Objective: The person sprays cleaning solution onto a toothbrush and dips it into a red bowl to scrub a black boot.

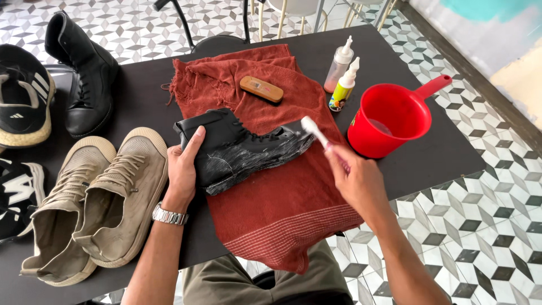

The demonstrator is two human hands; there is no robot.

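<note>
**Boot on its side, brush at the toe**

Head view, centre of the frame: the black boot [240, 149] lies on its side on a rust-red cloth [282, 209], its sole facing the person and streaked with whitish lather. The left hand [182, 172] clamps the heel end, thumb up along the ankle, a metal watch [169, 216] on the wrist. The right hand [355, 178] is closed around the handle of a toothbrush [314, 131], whose white head touches the toe end of the boot.

Doing this well seems to call for a firm left-hand hold, so the boot does not roll on the soft cloth, and short strokes along the sole edge, with the bristles kept flat rather than dug in.

Right of centre, a red scoop [389, 116] with some water in it stands close beside the brushing hand; a wide stroke could knock it. Above it stand two squeeze bottles [343, 79], and a wooden brush [261, 89] lies on the cloth at upper centre.

Left of the frame, a pair of tan sneakers [96, 197] sits just beside the left forearm, the second black boot [84, 79] stands upright at upper left, and other shoes [22, 96] crowd the table [435, 164] edge.
</note>
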